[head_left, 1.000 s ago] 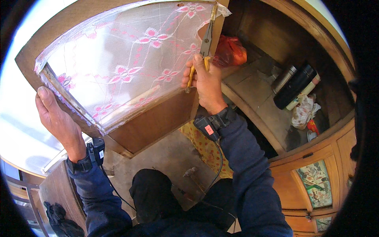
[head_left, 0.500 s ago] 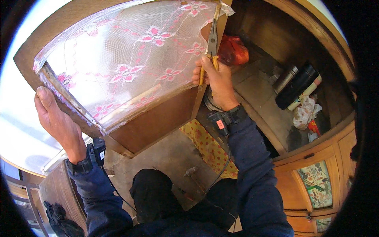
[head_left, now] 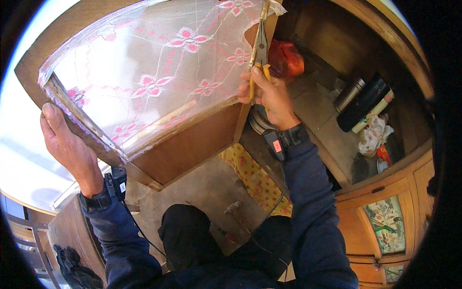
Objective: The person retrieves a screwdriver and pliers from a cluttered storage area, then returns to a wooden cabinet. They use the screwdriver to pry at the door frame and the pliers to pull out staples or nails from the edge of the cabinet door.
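Observation:
A wooden cabinet door (head_left: pixel 29 72) stands swung open before me, its upper panel covered by white lace fabric (head_left: pixel 144 62) with pink flowers. My left hand (head_left: pixel 72 149) is closed round the door's left edge, thumb in front and fingers hidden behind. In my right hand (head_left: pixel 276 98) are long-nosed pliers (head_left: pixel 261 45) with yellow handles. Their jaws point up to a thin wooden strip (head_left: pixel 265 10) at the panel's right edge; whether they grip it I cannot tell. The fabric is torn and frayed beside the pliers.
Right of the door the open cabinet holds a red plastic bag (head_left: pixel 284 59), a black flask (head_left: pixel 363 103), a steel flask (head_left: pixel 349 95) and a crumpled white bag (head_left: pixel 374 136). A hammer (head_left: pixel 234 207) and a yellow spotted cloth (head_left: pixel 255 178) lie below. Cables hang from both wrists.
My right hand and the plier handles have shifted slightly right, the jaws staying near the strip. The door has moved very slightly left. My left hand keeps its hold.

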The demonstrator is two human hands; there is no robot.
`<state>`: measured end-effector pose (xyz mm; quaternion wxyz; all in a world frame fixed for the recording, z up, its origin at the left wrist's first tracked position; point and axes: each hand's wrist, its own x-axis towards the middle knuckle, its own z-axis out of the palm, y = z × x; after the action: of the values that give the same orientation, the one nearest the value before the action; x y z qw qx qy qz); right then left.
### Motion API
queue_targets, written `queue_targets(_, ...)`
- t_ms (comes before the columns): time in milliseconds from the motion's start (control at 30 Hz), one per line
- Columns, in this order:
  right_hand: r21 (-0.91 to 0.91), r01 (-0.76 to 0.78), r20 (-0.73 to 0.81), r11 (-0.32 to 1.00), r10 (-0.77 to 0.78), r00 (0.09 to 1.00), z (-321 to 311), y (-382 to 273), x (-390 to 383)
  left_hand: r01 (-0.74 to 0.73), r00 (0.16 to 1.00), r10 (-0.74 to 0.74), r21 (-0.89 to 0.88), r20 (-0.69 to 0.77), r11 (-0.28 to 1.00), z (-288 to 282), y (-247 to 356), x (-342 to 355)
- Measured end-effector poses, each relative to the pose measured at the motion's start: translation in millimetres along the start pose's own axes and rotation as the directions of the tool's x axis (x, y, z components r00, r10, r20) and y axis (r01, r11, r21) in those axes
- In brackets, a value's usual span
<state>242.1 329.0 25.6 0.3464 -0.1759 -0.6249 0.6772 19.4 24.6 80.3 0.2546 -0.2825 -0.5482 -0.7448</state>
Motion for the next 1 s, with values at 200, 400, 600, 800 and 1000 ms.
queue_targets(200,-0.143,-0.133,-0.143,0.981,0.112,0.983,8.0,-0.1,-2.8,0.027,0.999,-0.027,-0.019,0.017,0.999,-2.8,0.9,-1.6)
queue_targets(400,-0.184,-0.066,-0.146,0.981,0.039,0.989,3.8,7.2,-3.7,0.021,1.000,-0.021,-0.013,-0.001,1.000,-3.7,-3.6,0.4)
queue_targets(600,-0.137,0.002,-0.066,0.991,-0.011,0.998,0.8,8.6,-2.6,0.021,1.000,-0.021,-0.009,0.003,1.000,-3.6,-1.8,-0.1)
queue_targets(800,-0.158,-0.086,-0.038,0.984,0.081,0.996,-1.6,-6.7,1.9,0.045,0.999,-0.045,-0.047,-0.004,0.998,-0.3,4.1,-2.9)
queue_targets(1000,-0.152,-0.092,-0.034,0.984,0.088,0.996,-5.8,-5.9,8.4,0.031,0.999,-0.030,-0.019,0.021,0.999,-2.4,4.8,-1.5)
